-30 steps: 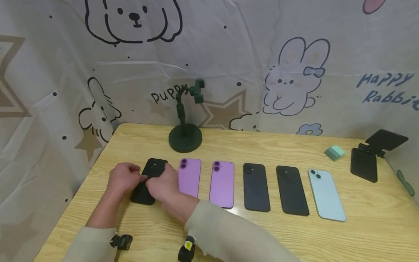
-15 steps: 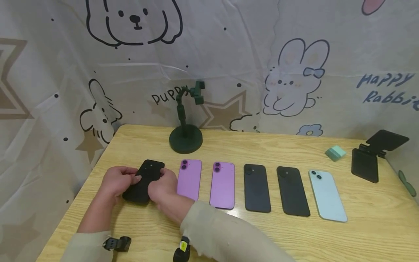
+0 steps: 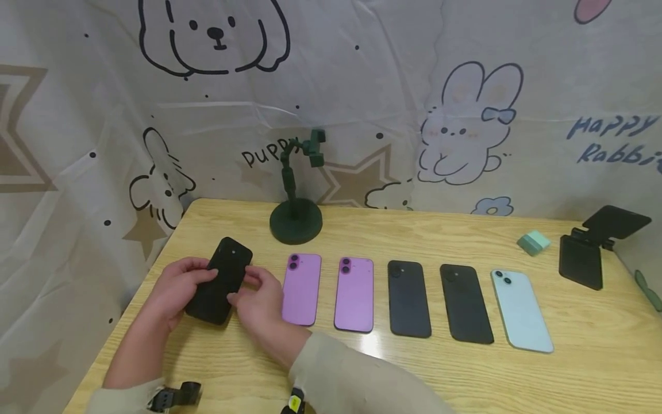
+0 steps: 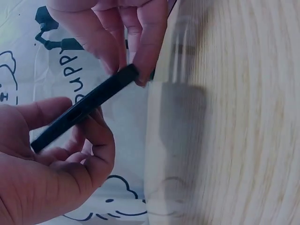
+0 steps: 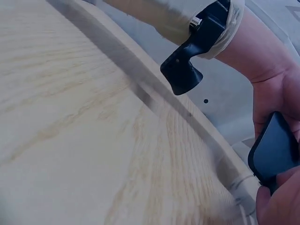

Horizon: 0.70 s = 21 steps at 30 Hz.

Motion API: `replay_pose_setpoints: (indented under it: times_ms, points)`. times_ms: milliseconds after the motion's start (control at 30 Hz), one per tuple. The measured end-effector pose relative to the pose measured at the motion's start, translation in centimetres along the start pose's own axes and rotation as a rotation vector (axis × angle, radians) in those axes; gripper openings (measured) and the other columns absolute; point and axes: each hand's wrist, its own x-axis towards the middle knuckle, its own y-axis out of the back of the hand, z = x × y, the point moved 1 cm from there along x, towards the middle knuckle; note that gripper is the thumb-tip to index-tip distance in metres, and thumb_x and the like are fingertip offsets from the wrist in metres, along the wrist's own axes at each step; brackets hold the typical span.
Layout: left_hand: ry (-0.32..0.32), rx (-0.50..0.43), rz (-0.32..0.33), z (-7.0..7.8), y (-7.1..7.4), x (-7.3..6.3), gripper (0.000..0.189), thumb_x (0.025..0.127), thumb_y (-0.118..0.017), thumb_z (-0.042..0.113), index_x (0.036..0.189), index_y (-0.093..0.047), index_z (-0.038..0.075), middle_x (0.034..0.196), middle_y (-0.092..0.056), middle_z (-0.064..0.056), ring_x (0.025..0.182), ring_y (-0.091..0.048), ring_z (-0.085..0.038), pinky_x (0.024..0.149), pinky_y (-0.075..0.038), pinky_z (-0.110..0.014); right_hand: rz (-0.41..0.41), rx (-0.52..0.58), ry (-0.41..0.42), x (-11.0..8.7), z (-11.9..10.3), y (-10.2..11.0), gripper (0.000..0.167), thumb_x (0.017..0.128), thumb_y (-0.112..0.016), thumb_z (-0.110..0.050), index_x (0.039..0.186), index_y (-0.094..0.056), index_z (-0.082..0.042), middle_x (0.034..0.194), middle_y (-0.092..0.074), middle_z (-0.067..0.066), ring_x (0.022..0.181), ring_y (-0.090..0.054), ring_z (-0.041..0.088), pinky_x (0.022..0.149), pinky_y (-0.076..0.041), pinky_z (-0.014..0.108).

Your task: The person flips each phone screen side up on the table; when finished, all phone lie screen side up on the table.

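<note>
A black smartphone (image 3: 219, 287) is held up off the table between both hands at the left of the head view. My left hand (image 3: 173, 290) grips its left edge, thumb over the upper face and curled fingers beneath, as the left wrist view shows. At the opposite edge, my right hand (image 3: 262, 302) pinches it with thumb and fingers. Seen edge-on in the left wrist view, the smartphone (image 4: 84, 108) is tilted, its right-hand side higher. Part of the smartphone (image 5: 274, 150) shows at the right wrist view's right border, with fingers covering its lower corner.
To the right lie two purple phones (image 3: 301, 290) (image 3: 354, 296), two dark phones (image 3: 410, 299) (image 3: 467, 305) and a light blue phone (image 3: 522, 310) in a row. Behind them stand a dark green stand (image 3: 296, 221), a teal block (image 3: 534, 242) and a black folding holder (image 3: 581, 261). A patterned curtain (image 3: 362, 86) borders the table.
The black smartphone has come up off the table and shifted slightly left, turning a little clockwise. Both hands have moved with it, and the left thumb now lies over its face.
</note>
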Motion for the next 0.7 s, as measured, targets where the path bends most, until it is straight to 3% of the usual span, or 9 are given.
replay_pose_setpoints:
  times_ms: [167, 267, 400, 567, 700]
  points:
    - [-0.065, -0.015, -0.042, 0.3, -0.2, -0.5, 0.040, 0.103, -0.057, 0.025, 0.126, -0.050, -0.007, 0.112, -0.058, -0.015, 0.091, -0.059, -0.019, 0.076, -0.051, -0.029, -0.127, 0.016, -0.035, -0.7, -0.2, 0.1, 0.054, 0.079, -0.080, 0.006, 0.127, -0.067, -0.014, 0.107, -0.063, 0.004, 0.083, -0.068, 0.018, 0.073, -0.058, 0.036]
    - [-0.084, -0.016, -0.073, 0.3, -0.1, -0.6, 0.049, 0.103, -0.055, 0.037, 0.128, -0.050, -0.005, 0.117, -0.058, -0.017, 0.097, -0.058, -0.023, 0.079, -0.050, -0.031, -0.207, 0.061, -0.092, -1.4, -0.6, 0.0, 0.055, 0.084, -0.081, -0.006, 0.135, -0.063, -0.018, 0.110, -0.062, 0.004, 0.079, -0.069, 0.021, 0.068, -0.058, 0.041]
    - [-0.101, -0.014, -0.098, 0.3, 0.0, -0.8, 0.062, 0.103, -0.049, 0.050, 0.132, -0.054, -0.004, 0.122, -0.058, -0.017, 0.101, -0.059, -0.023, 0.082, -0.051, -0.031, -0.261, 0.124, -0.146, -2.1, -1.2, -0.2, 0.061, 0.086, -0.081, -0.016, 0.142, -0.056, -0.018, 0.109, -0.063, 0.005, 0.083, -0.070, 0.024, 0.071, -0.058, 0.046]
    - [-0.151, -0.023, -0.112, 0.0, 0.5, -1.0, 0.054, 0.105, -0.053, 0.037, 0.132, -0.057, -0.010, 0.120, -0.063, -0.012, 0.099, -0.064, -0.018, 0.084, -0.052, -0.029, -0.293, 0.229, -0.151, -2.2, -1.9, 0.0, 0.063, 0.088, -0.079, -0.019, 0.146, -0.052, -0.017, 0.109, -0.067, 0.005, 0.093, -0.070, 0.027, 0.077, -0.057, 0.048]
    - [-0.145, 0.117, -0.089, -0.2, 0.5, -1.0, 0.051, 0.101, -0.061, 0.036, 0.130, -0.061, -0.006, 0.122, -0.064, -0.015, 0.103, -0.061, -0.023, 0.082, -0.051, -0.036, -0.324, 0.319, -0.150, -1.9, -2.1, 0.5, 0.055, 0.095, -0.071, -0.022, 0.146, -0.052, -0.017, 0.112, -0.067, 0.007, 0.097, -0.068, 0.029, 0.078, -0.057, 0.044]
